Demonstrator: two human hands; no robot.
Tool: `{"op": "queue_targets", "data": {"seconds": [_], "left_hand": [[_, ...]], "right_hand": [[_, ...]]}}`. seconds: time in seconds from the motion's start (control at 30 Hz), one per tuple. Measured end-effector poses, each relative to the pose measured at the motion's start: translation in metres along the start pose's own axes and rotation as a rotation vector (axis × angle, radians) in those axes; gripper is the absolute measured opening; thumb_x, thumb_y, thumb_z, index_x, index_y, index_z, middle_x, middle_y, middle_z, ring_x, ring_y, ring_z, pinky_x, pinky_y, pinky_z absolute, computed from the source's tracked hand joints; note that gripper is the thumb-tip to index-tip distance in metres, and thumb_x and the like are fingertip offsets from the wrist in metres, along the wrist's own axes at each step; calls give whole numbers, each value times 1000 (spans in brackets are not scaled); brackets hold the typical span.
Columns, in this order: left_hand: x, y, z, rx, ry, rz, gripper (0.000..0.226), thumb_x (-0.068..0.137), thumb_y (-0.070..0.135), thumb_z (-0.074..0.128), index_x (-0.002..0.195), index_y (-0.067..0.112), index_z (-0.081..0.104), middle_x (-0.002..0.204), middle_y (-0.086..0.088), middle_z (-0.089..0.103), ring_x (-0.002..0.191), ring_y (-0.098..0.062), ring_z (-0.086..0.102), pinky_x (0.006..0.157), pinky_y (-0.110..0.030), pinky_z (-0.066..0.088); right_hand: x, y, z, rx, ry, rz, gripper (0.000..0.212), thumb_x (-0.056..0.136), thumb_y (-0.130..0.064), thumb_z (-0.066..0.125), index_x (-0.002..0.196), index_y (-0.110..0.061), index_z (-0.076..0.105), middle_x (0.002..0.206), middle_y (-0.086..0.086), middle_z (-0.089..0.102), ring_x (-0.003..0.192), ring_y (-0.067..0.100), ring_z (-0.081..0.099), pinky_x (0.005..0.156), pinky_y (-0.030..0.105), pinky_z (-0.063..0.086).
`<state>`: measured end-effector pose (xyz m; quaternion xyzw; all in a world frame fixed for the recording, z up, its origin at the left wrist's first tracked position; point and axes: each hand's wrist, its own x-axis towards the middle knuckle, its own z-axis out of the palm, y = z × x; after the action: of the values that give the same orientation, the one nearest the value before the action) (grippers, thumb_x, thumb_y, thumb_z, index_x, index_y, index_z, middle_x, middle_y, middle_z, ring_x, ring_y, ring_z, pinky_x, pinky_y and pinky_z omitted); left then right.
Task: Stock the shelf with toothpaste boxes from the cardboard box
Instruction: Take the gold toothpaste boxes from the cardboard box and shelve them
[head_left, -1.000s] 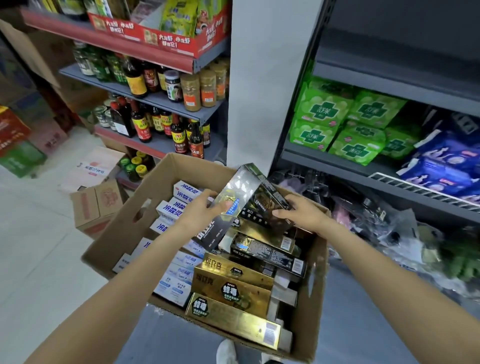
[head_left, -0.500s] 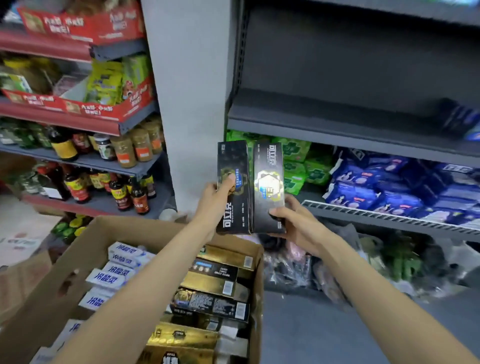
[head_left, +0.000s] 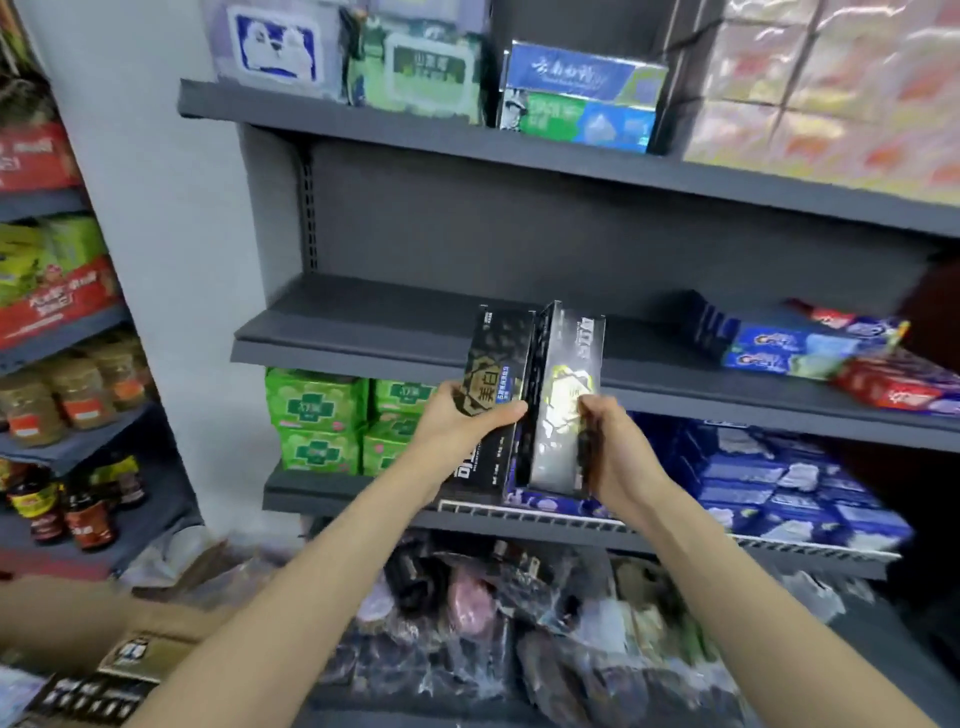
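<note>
Two black toothpaste boxes stand upright side by side in front of the grey middle shelf (head_left: 363, 332). My left hand (head_left: 462, 431) grips the left black box (head_left: 498, 364), thumb across its front. My right hand (head_left: 608, 447) holds the right black box (head_left: 569, 374) by its lower part. Both box tops reach just above the shelf's front edge. The cardboard box (head_left: 67, 608) is at the bottom left, with gold and black toothpaste boxes (head_left: 140, 654) inside.
Blue and red toothpaste boxes (head_left: 810, 353) lie at the right end of the same shelf. Green packs (head_left: 317, 415) and blue packs (head_left: 779, 483) fill the shelf below. Bagged goods (head_left: 519, 613) crowd the bottom. Jars and bottles stand on the left rack (head_left: 78, 436).
Both hands lifted the two black boxes out of the cardboard box and up to the middle shelf. The view rose, so the cardboard box dropped to the bottom left corner.
</note>
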<state>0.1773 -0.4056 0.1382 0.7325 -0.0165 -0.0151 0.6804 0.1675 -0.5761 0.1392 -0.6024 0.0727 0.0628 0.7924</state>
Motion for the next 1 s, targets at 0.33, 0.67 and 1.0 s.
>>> {"op": "queue_targets", "data": {"seconds": [0.33, 0.67, 1.0], "left_hand": [[75, 31, 95, -7, -24, -37, 60, 69, 42, 79, 115, 16, 52, 107, -3, 67, 97, -18, 64, 91, -37, 52], [187, 45, 149, 75, -97, -66, 72, 69, 52, 76, 122, 10, 50, 122, -2, 57, 109, -16, 54, 86, -28, 40], [251, 56, 175, 300, 181, 109, 69, 67, 41, 82, 119, 10, 48, 114, 0, 61, 106, -17, 58, 79, -23, 41]], "right_hand": [[53, -53, -101, 42, -108, 35, 57, 85, -66, 43, 92, -13, 64, 68, 5, 65, 54, 15, 62, 50, 24, 53], [155, -95, -150, -9, 41, -34, 29, 95, -33, 47, 84, -13, 66, 77, 5, 69, 64, 17, 67, 68, 32, 53], [225, -145, -199, -425, 176, -257, 26, 93, -33, 56, 111, -15, 60, 94, -2, 66, 89, 15, 63, 84, 28, 49]]}}
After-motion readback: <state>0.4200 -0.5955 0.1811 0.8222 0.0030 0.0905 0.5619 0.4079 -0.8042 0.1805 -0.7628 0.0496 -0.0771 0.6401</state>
